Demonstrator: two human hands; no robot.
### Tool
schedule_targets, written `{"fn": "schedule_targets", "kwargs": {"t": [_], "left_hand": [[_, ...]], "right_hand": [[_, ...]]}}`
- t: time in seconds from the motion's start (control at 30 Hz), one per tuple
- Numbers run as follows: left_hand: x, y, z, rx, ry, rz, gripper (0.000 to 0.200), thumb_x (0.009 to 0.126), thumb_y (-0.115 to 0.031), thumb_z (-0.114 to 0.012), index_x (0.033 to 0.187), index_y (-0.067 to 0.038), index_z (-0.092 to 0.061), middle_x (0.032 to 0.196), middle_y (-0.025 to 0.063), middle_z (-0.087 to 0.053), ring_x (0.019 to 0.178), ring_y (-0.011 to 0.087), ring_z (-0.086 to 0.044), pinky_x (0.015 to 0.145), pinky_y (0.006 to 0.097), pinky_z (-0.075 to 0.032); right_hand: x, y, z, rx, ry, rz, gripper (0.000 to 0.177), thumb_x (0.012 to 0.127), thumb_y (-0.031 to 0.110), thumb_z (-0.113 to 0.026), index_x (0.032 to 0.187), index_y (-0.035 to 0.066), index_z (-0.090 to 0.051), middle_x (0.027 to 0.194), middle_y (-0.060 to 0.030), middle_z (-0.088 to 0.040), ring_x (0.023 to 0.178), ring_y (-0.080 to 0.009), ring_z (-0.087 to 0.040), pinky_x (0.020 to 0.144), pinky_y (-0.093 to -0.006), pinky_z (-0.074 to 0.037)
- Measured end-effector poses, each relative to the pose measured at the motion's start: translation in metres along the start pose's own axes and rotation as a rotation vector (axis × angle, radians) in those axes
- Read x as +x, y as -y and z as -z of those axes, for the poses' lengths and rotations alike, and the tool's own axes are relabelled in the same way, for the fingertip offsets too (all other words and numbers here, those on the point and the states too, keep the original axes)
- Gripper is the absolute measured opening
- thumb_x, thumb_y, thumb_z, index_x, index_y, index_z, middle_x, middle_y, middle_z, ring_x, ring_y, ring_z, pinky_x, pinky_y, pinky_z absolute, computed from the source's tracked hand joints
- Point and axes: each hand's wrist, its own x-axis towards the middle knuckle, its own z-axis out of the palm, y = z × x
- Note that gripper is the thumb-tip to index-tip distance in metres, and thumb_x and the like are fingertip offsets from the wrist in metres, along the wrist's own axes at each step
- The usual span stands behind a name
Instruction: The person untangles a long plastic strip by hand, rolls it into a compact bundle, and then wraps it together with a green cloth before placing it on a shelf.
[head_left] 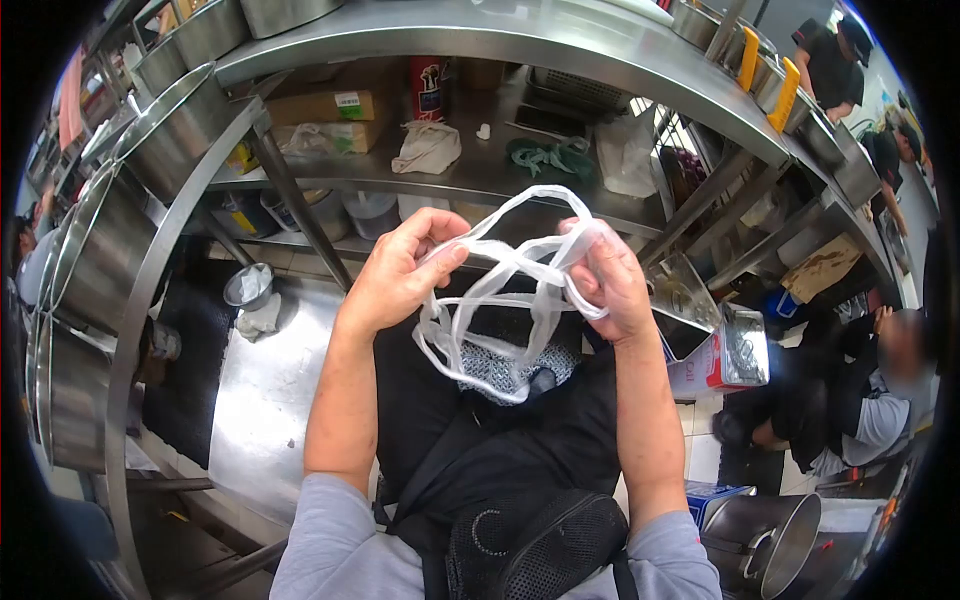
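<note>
A tangle of white, see-through straps (548,272) hangs in loops between my two hands, above my lap. My left hand (400,262) pinches one side of it between thumb and fingers. On the other side, my right hand (608,275) is closed around several of the loops. The lowest loops droop in front of a grey item with a mesh-like surface (485,365) between my knees; its full shape is partly hidden. Black trousers (420,420) cover my legs, and a black mesh pouch (540,545) rests against my front.
Ahead stands a steel shelf (480,45) holding a cloth (427,147), boxes (320,100) and a red canister (428,88). Large steel pots (85,390) line the left. A red-and-white tin (735,350), a steel pot (765,545) and a seated person (860,400) are at right.
</note>
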Motion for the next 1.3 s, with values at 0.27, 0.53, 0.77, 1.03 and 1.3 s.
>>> {"fn": "schedule_targets", "kwargs": {"t": [0.27,0.53,0.77,1.03,1.3], "left_hand": [[0.001,0.000,-0.053,0.290,0.039,-0.530,0.072,0.077,-0.023,-0.088,0.137,-0.004,-0.052,0.132,0.0125,-0.054,0.120,0.0282,-0.058,0.097,0.0383,-0.051],[-0.005,0.032,-0.085,0.086,0.022,-0.286,0.046,0.088,-0.011,-0.077,0.127,-0.002,-0.056,0.105,0.0102,-0.062,0.085,0.0211,-0.066,0.071,0.0337,-0.056],[0.004,0.031,-0.058,-0.180,-0.126,-0.287,0.013,0.104,-0.017,-0.058,0.111,-0.006,-0.061,0.090,0.0045,-0.063,0.069,0.0156,-0.057,0.070,0.0285,-0.049],[-0.018,0.017,0.024,-0.204,-0.201,-0.172,0.021,0.103,-0.014,-0.058,0.122,-0.004,-0.055,0.093,0.0044,-0.059,0.070,0.0086,-0.053,0.063,0.0212,-0.044],[-0.006,-0.010,-0.056,0.078,0.151,-0.406,0.097,0.083,-0.018,-0.085,0.158,-0.002,-0.027,0.143,0.0198,-0.052,0.134,0.0291,-0.051,0.115,0.0451,-0.038]], "right_hand": [[0.003,-0.002,-0.030,-0.152,0.043,-0.013,0.033,0.106,0.031,-0.057,0.123,0.003,-0.062,0.069,0.0036,-0.049,0.053,-0.0017,-0.036,0.048,-0.0183,-0.026],[0.005,0.005,-0.029,-0.086,0.029,0.028,0.044,0.103,0.025,-0.062,0.141,0.005,-0.051,0.082,0.0038,-0.055,0.056,-0.0008,-0.036,0.050,-0.0181,-0.026],[-0.007,0.050,-0.035,-0.489,0.090,0.027,0.065,0.093,0.019,-0.075,0.150,0.006,-0.046,0.092,0.0049,-0.056,0.074,-0.0016,-0.048,0.062,-0.0167,-0.035],[-0.012,0.081,0.005,-1.087,-0.012,0.158,0.024,0.100,0.022,-0.068,0.108,-0.001,-0.070,0.086,0.0034,-0.062,0.079,-0.0029,-0.051,0.069,-0.0207,-0.044],[0.005,0.080,-0.049,-1.109,0.360,0.325,0.020,0.098,0.017,-0.070,0.105,-0.001,-0.070,0.088,-0.0028,-0.070,0.082,-0.0070,-0.063,0.075,-0.0244,-0.052]]}}
